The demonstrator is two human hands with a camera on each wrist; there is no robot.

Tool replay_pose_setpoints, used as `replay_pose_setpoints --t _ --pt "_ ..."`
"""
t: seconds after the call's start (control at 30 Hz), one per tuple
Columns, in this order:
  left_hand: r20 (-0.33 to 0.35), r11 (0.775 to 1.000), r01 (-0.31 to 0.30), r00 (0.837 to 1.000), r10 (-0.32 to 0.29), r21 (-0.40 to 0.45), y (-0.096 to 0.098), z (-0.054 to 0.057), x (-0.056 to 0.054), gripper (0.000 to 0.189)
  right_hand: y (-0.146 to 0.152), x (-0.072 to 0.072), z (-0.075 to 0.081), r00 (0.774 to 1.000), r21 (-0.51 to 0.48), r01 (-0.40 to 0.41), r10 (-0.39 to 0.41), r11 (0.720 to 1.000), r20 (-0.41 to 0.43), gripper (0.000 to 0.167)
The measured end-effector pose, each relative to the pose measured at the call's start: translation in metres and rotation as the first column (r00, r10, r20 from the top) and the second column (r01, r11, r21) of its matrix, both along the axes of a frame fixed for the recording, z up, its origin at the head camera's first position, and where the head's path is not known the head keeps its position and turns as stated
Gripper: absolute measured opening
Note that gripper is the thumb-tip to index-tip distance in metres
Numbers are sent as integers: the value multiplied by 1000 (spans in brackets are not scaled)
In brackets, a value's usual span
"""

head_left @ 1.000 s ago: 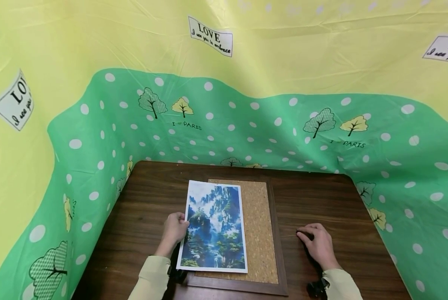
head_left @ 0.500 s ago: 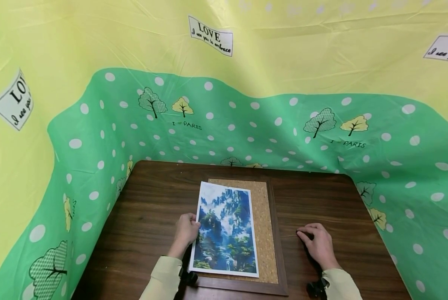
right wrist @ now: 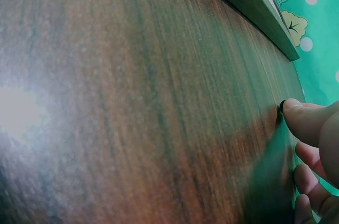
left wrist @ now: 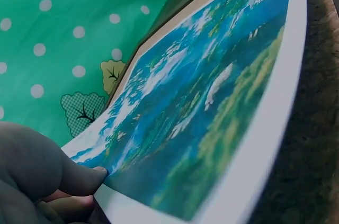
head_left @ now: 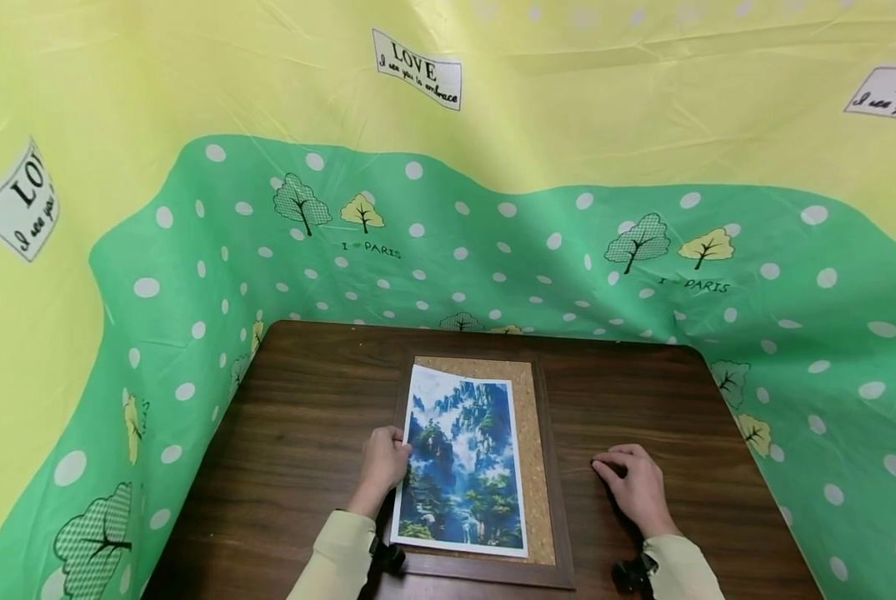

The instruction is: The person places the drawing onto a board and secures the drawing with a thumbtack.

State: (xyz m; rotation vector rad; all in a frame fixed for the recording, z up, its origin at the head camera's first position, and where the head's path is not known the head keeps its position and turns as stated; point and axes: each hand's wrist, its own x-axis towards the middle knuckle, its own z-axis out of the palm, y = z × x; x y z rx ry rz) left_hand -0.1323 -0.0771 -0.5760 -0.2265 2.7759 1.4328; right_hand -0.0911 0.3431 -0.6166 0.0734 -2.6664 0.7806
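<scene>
While my left hand (head_left: 384,463) pinches blue-landscape paper print (head_left: 464,467) over brown-framed cork board (head_left: 535,467) | right hand (head_left: 633,483) pinches tiny black piece (right wrist: 281,106) | print nearly placed, I judge; piece unused

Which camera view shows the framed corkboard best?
The head view: it looks down on the framed corkboard, though the landscape print covers much of the cork. The left wrist view clearly shows just a shadowed cork strip past the print; the right wrist view, mostly one side of the wooden frame.

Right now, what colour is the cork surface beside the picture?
Speckled tan cork surface, best in the head view.
</scene>
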Motion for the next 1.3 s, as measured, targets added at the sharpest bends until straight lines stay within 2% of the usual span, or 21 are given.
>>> replay_pose_setpoints --t 0.2,0.4,0.5,0.73,0.97,1.3 --pt "8 999 -15 1000 15 -32 8 -1 -1 7 0 0 0 1000 -2 -3 3 1000 -7 8" --pt "-14 998 -13 1000 12 -61 15 -3 -4 39 1 0 0 1000 -6 1 -1 1000 5 8" --pt "-37 995 -14 999 10 -96 17 -4 -6 44 1 0 0 1000 -8 4 -4 1000 15 7" --pt "-63 993 -22 998 14 -117 20 -4 -9 33 1 0 -1 1000 -3 8 -8 1000 18 7" --pt "-69 994 -42 997 35 -101 24 -7 -12 42 1 0 -1 1000 -1 12 -12 1000 14 7" --pt "-107 992 -82 992 71 -98 31 -14 -14 18 1 0 -1 1000 -1 17 -17 1000 23 7"
